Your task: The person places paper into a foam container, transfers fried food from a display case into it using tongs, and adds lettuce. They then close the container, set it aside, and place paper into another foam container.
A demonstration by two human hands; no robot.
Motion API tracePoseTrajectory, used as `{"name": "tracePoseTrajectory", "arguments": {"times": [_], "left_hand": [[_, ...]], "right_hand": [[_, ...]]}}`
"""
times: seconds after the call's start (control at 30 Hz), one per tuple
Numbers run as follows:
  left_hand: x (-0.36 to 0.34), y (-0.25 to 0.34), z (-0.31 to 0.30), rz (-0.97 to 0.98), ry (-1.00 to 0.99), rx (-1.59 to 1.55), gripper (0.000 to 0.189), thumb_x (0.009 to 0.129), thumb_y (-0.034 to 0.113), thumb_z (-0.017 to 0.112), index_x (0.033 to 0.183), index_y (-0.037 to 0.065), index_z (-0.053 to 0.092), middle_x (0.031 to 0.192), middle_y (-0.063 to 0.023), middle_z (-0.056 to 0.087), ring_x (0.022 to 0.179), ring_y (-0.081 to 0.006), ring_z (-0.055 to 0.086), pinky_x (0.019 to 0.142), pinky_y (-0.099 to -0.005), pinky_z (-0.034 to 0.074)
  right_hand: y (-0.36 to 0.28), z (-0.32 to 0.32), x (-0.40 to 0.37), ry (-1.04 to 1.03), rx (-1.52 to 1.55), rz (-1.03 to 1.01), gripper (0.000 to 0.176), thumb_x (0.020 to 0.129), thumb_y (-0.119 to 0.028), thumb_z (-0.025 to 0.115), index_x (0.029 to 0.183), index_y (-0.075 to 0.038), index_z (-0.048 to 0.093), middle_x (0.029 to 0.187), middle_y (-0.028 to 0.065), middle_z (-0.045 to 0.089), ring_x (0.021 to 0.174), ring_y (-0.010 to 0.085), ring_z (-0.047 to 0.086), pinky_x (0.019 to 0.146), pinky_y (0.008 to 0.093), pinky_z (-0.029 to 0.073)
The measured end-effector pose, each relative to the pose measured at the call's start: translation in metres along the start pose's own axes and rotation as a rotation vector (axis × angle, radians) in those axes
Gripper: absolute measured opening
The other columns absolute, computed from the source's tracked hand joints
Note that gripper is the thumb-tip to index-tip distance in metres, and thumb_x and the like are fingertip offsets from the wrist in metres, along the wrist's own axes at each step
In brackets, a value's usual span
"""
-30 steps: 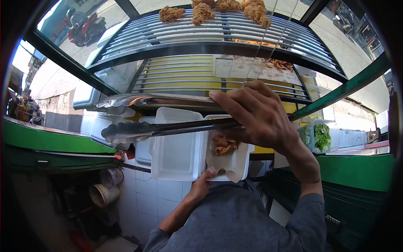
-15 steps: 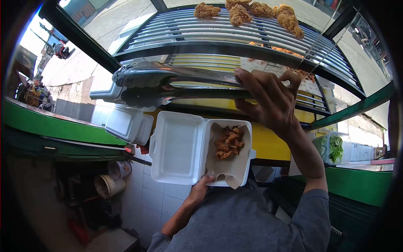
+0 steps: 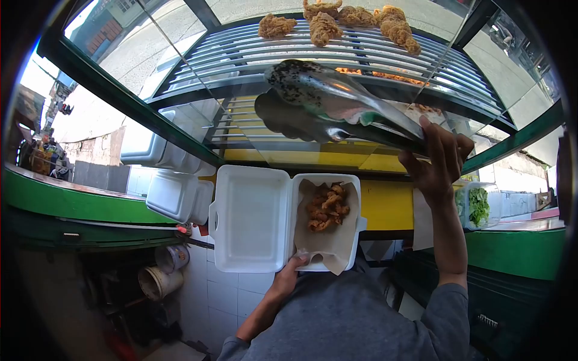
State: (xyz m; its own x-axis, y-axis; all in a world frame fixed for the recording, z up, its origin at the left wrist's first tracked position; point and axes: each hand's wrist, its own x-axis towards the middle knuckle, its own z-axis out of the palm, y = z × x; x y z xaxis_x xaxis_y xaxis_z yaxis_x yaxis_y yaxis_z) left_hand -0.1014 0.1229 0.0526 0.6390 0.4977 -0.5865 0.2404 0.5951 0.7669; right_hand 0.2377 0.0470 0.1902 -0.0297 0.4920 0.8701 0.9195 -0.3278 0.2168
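My left hand [image 3: 288,278] grips the near edge of an open white foam box [image 3: 251,219], its thumb on the rim. In the box's right half, brown paper [image 3: 328,246] lines the tray, and small fried chicken pieces [image 3: 328,207] lie on it. The lid half on the left holds nothing. My right hand [image 3: 438,159] is closed around the handle end of metal tongs [image 3: 361,99], raised in front of the display rack. The tongs' scalloped tips point left, apart, with nothing seen between them.
Large fried chicken pieces [image 3: 325,29] sit on a slatted rack [image 3: 241,51] behind glass. Closed foam boxes [image 3: 171,194] are stacked at the left. A clear tub of lettuce [image 3: 478,207] stands at the right. Buckets [image 3: 161,281] are low on the left.
The tongs have swung to the right and now slant, tips up and left. My right hand has moved right and down with them. The left hand and foam box have hardly moved.
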Motion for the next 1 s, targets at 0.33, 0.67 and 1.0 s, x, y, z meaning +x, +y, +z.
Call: {"name": "tracePoseTrajectory", "arguments": {"times": [0.33, 0.67, 1.0], "left_hand": [[0.012, -0.008, -0.004, 0.014, -0.086, -0.13, 0.036, 0.089, 0.017, 0.055, 0.116, -0.006, 0.059, 0.111, -0.0128, 0.062, 0.105, -0.0211, 0.059, 0.094, -0.0315, 0.044], [0.027, -0.02, 0.02, 0.008, -0.182, 0.008, 0.037, 0.089, 0.019, 0.056, 0.115, -0.007, 0.058, 0.108, -0.0119, 0.063, 0.102, -0.0215, 0.057, 0.093, -0.0316, 0.042], [0.036, -0.02, 0.09, -0.018, -0.258, 0.27, 0.036, 0.091, 0.023, 0.057, 0.112, -0.005, 0.06, 0.105, -0.0121, 0.063, 0.101, -0.0228, 0.055, 0.094, -0.0322, 0.041]], "right_hand": [[0.088, -0.028, -0.06, 0.163, -0.284, 0.013, 0.052, 0.087, -0.045, 0.067, 0.117, -0.003, 0.06, 0.097, 0.0044, 0.068, 0.081, 0.0182, 0.062, 0.079, 0.0358, 0.041], [0.097, -0.063, -0.11, 0.117, 0.0, 0.32, 0.047, 0.093, -0.031, 0.061, 0.116, 0.009, 0.052, 0.104, 0.0188, 0.063, 0.092, 0.0312, 0.063, 0.081, 0.0405, 0.051], [0.084, -0.159, -0.205, 0.297, 0.181, 0.745, 0.049, 0.102, -0.028, 0.042, 0.133, 0.008, 0.032, 0.102, 0.0133, 0.055, 0.084, 0.017, 0.054, 0.073, 0.0289, 0.047]]}}
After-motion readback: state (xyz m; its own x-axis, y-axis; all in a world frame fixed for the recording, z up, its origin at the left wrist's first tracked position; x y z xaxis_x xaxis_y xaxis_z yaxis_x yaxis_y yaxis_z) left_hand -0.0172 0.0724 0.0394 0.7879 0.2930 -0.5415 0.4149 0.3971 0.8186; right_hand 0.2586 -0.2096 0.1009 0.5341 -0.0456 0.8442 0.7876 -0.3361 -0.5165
